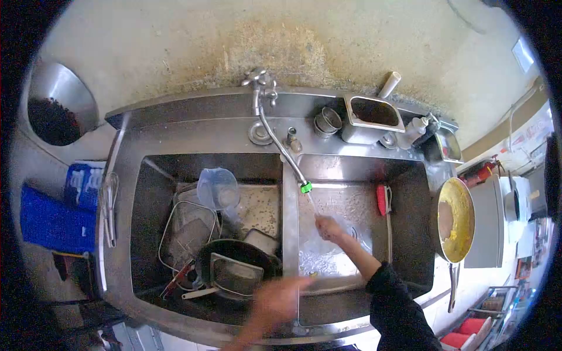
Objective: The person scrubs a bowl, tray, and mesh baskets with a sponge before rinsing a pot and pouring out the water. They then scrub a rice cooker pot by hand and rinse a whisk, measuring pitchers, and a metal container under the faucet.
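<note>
My right hand (329, 227) is over the right sink basin (404, 234), in the water running from the faucet hose (275, 137) with its green tip (306, 187). Its fingers are closed; what they hold, if anything, I cannot make out. Something clear and shiny (360, 237) lies beside and below it, blurred by water. My left hand (284, 297) is smeared by motion near the front of the divider, close to a dark pan (208, 257) with a rectangular metal pan (237, 276) in it. A red brush (383, 200) leans at the right basin's wall.
A clear plastic jug (218, 188) and a wire basket (170, 234) crowd the left basin. A frying pan (456, 219) with yellow residue sits on the right rim. A metal container (372, 123) and spray bottle (414, 131) stand behind. A whisk (109, 205) rests on the left edge.
</note>
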